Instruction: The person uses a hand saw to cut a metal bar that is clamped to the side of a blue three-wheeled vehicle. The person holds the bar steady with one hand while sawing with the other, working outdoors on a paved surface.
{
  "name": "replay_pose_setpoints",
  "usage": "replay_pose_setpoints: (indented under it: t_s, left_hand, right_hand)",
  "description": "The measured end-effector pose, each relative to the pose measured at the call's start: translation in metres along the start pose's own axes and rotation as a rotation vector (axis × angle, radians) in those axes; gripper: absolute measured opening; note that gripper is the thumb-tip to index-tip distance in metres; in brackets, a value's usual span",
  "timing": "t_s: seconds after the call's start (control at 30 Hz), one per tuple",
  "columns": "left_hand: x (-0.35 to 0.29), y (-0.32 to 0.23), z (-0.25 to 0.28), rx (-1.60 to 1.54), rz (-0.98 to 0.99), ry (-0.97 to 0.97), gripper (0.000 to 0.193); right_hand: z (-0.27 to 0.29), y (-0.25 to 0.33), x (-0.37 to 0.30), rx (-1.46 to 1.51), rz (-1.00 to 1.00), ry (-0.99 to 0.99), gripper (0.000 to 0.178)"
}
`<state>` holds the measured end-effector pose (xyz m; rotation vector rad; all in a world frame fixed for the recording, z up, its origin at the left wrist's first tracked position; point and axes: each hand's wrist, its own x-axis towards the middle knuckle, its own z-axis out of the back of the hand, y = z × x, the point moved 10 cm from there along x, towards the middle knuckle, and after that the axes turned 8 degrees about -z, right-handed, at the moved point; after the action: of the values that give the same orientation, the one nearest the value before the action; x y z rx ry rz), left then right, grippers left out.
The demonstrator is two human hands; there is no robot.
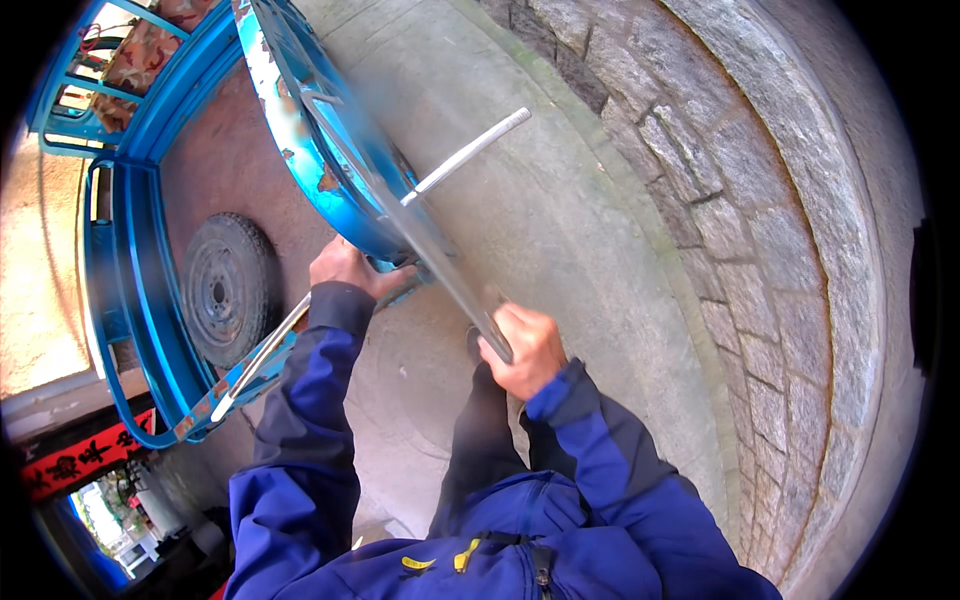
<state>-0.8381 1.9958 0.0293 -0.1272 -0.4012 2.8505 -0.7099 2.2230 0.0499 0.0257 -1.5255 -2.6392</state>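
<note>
My left hand (352, 268) is closed on the near end of a blue metal side panel (330, 195) of a cargo truck bed; the panel's paint is chipped and rusty. In my right hand (527, 350) is the lower end of a long grey metal bar (445, 275), blurred by motion. The bar slants up and away to the left, close along the panel's outer side. Where its far end lies, and whether it touches the panel, I cannot tell. A white rod (472, 155) sticks out to the right from beside the panel.
A spare wheel (230, 290) lies on the rusty bed floor (205, 150). Another white rod (262, 355) runs along the bed's near edge. Blue rails (150, 300) enclose the bed's left side. A stone wall (740, 240) curves along the right of the concrete ground (590, 260).
</note>
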Motion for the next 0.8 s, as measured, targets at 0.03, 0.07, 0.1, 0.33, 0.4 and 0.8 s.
replay_pose_setpoints:
  t_s: [0.03,0.07,0.1,0.33,0.4,0.8]
  left_hand:
    - [0.000,0.002,0.000,0.003,0.007,0.012,0.077]
    - [0.000,0.001,0.000,-0.003,0.004,0.004,0.078]
    - [0.000,0.000,-0.002,-0.011,0.000,-0.004,0.078]
    - [-0.005,0.009,0.002,0.001,0.022,0.003,0.080]
    - [-0.002,0.004,0.000,-0.005,0.010,0.006,0.080]
    - [-0.005,0.011,-0.001,0.004,0.003,-0.002,0.077]
  right_hand:
    - [-0.005,0.000,0.009,0.013,-0.004,0.000,0.031]
    - [-0.005,0.000,0.009,0.026,0.002,-0.028,0.031]
    - [-0.001,0.000,0.003,0.022,0.020,-0.045,0.030]
    - [0.017,0.001,-0.050,0.028,-0.023,-0.026,0.026]
    - [0.011,0.004,-0.027,0.039,0.011,-0.059,0.025]
    - [0.012,-0.008,-0.056,0.034,-0.084,-0.001,0.024]
